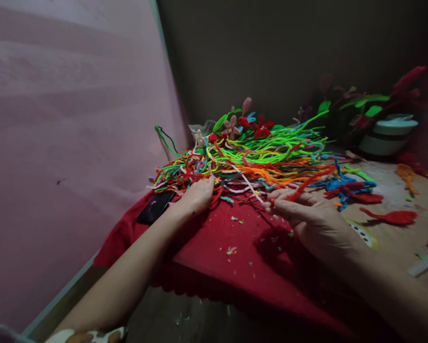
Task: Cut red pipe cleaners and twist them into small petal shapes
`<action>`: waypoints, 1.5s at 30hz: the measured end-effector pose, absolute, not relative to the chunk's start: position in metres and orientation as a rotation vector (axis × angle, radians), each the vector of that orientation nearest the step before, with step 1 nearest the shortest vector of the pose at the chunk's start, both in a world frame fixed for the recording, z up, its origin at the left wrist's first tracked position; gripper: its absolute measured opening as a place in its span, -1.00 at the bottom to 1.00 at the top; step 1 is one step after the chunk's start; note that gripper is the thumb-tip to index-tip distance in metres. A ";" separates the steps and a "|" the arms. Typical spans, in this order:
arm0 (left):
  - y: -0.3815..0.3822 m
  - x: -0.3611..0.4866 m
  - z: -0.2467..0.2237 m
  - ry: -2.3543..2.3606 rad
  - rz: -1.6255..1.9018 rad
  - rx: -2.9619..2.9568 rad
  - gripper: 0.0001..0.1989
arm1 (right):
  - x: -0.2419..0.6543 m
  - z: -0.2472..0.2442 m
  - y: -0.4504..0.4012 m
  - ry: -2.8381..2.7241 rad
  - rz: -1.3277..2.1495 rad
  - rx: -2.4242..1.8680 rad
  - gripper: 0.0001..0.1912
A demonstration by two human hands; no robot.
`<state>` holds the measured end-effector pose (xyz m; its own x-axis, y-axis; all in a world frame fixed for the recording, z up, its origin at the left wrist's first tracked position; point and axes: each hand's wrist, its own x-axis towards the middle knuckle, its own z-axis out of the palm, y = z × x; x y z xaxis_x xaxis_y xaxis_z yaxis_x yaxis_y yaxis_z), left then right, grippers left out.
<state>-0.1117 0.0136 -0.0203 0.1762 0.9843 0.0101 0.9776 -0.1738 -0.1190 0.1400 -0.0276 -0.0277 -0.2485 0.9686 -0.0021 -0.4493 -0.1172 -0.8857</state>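
My right hand (317,219), its thumb and fingers pinched, holds a fuzzy red pipe cleaner (307,182) above the front of the table. A white pipe cleaner (249,185) runs from the pile down to its fingertips; I cannot tell whether it is gripped too. At the near left edge of a large pile of coloured pipe cleaners (281,150) is my left hand (198,196), back turned to me and fingertips hidden among the strands. Just right of it lies a dark metal tool (231,178), perhaps scissors, partly covered.
A black phone (156,207) lies left of the pile on the red cloth (207,252), with small fuzzy scraps around. Fuzzy flowers (231,126) stand behind. At right are blue pieces (346,185), a red petal shape (396,216) and a pale lidded container (389,136). A wall (74,143) borders the left.
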 end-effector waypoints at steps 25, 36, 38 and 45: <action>-0.059 -0.025 0.010 -1.349 -0.488 -2.622 -0.81 | 0.138 -0.023 -0.035 -1.281 1.246 -1.019 -0.87; -0.046 -0.016 0.010 -1.624 -0.723 -2.791 -0.77 | 0.140 -0.027 -0.027 -1.121 1.508 -0.864 -0.69; -0.047 -0.016 0.006 -1.614 -0.742 -2.778 -0.79 | 0.140 -0.026 -0.025 -1.037 1.547 -0.789 -0.63; -0.048 -0.023 0.007 -1.669 -0.701 -2.880 -0.78 | 0.154 -0.011 -0.007 -0.695 1.516 -0.687 -0.79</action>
